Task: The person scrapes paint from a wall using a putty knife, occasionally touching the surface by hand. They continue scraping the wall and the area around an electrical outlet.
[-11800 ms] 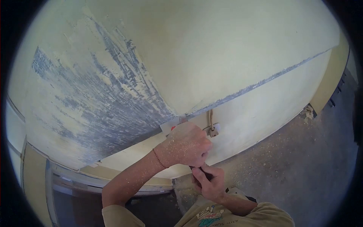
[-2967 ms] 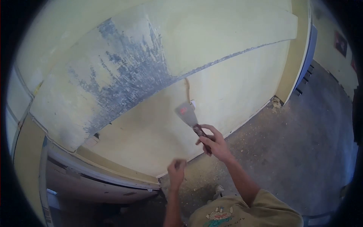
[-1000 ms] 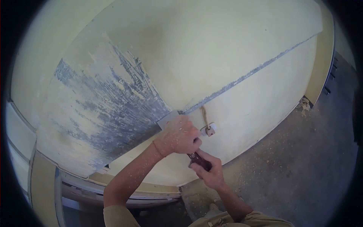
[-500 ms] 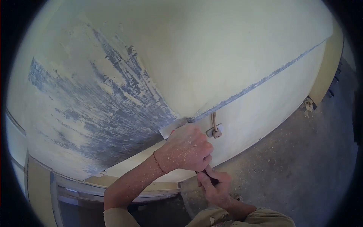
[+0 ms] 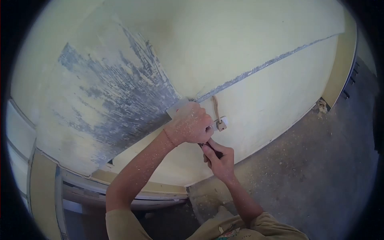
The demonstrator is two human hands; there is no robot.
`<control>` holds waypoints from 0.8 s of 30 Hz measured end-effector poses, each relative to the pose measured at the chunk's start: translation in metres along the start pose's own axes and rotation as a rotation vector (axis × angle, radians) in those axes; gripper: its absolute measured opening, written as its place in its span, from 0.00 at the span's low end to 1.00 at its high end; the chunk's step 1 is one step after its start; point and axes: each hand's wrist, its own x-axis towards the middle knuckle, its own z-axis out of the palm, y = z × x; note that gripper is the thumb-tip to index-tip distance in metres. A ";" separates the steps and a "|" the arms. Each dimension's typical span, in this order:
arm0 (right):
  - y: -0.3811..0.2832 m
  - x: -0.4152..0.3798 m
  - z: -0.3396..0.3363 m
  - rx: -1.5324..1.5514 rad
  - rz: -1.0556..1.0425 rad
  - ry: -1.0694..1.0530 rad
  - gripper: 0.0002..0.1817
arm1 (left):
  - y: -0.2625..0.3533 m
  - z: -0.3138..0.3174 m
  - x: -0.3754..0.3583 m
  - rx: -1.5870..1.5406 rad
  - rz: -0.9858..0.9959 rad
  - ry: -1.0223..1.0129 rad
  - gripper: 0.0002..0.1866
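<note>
My left hand point(image 5: 190, 123), dusted with pale flakes, is closed around a scraper just behind its wide flat blade point(image 5: 176, 109). The blade lies against the wall at the lower edge of a scraped grey patch point(image 5: 124, 100), close to the corner where a grey strip starts. Below it, my right hand point(image 5: 222, 162) is wrapped round the dark handle point(image 5: 217, 153) of the same tool. Most of the scraper's middle is hidden by my left fist.
A cable point(image 5: 216, 107) runs down to a small socket box point(image 5: 221, 125) on the wall beside my hands. Flakes lie scattered on the concrete floor point(image 5: 296, 172). A wooden frame point(image 5: 80, 180) stands low on the left, and debris point(image 5: 322, 107) sits by the far wall's foot.
The view has shifted, so the wall, both hands and the scraper appear higher. More of my right forearm shows. Both hands keep their hold, and the blade stays near the same corner.
</note>
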 end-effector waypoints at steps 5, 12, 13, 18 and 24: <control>-0.013 -0.017 0.010 -0.001 -0.004 0.029 0.19 | 0.006 -0.005 -0.008 -0.120 -0.040 -0.027 0.11; -0.013 -0.018 0.019 0.042 0.062 0.065 0.18 | 0.001 -0.011 -0.005 -0.108 -0.011 -0.065 0.10; -0.014 -0.020 0.021 0.037 0.062 0.063 0.18 | 0.002 -0.013 -0.006 -0.127 -0.014 -0.101 0.10; -0.015 0.002 0.030 0.003 -0.063 0.047 0.14 | -0.009 -0.033 0.000 0.004 0.012 -0.041 0.10; -0.109 0.070 0.065 0.120 -0.239 -0.065 0.13 | -0.059 -0.142 0.035 0.241 0.076 0.299 0.11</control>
